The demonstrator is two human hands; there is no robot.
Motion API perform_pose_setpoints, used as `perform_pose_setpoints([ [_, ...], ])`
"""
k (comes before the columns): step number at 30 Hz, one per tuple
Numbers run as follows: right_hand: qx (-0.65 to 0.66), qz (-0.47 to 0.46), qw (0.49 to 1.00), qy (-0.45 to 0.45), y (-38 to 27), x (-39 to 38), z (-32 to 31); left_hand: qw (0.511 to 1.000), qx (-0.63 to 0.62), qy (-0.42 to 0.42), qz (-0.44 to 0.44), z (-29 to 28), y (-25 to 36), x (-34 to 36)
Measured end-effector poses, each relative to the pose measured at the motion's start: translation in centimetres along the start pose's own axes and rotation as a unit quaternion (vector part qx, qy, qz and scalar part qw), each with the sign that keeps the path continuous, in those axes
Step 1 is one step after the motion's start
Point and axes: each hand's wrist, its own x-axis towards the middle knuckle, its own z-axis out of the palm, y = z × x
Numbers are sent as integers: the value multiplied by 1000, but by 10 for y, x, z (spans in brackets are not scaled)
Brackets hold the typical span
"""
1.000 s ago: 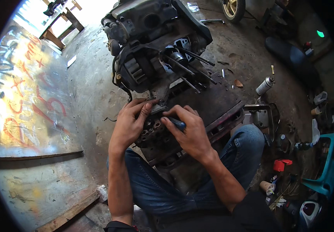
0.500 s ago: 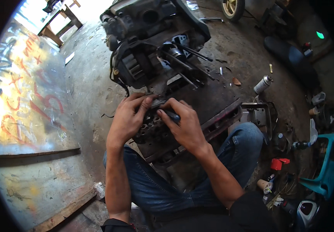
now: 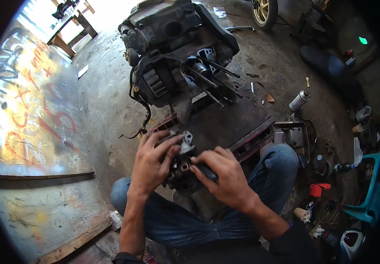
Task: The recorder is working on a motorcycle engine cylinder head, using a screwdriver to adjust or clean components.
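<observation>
My left hand (image 3: 149, 165) is closed around a metal engine cylinder head (image 3: 187, 140), steadying it above the near end of a dark work board (image 3: 238, 121). In my right hand (image 3: 228, 176) is a dark-handled tool (image 3: 209, 173), its inner end reaching the part; the tip is hidden. Fingers cover much of the cylinder head. Beyond the board stands a scooter engine (image 3: 163, 48), with a piston (image 3: 201, 69) and several long studs (image 3: 223, 67) sticking out toward me.
To the right stand a spray can (image 3: 299, 100), a metal tray (image 3: 293, 132), a red box (image 3: 317, 189) and a teal plastic stool (image 3: 372, 193). A black seat (image 3: 328, 64) lies farther back. A painted board (image 3: 36, 114) leans at the left. A loose cable (image 3: 142, 127) hangs from the engine.
Both hands have moved nearer to me with the cylinder head, which now shows a different face. The right hand still grips the dark-handled tool. The view has shifted slightly.
</observation>
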Motion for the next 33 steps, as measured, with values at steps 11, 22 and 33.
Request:
perform_pose_setpoints([
  [11,31,54,998,-5,-36,-50,7,996,-39,80,-26,8,14,-55],
  [22,-11,90,996,9,-48,-17,9,983,-143,92,-64,2,0,-30],
  [33,-48,68,996,-13,-42,6,14,978,-162,107,-71,9,-9,-21],
])
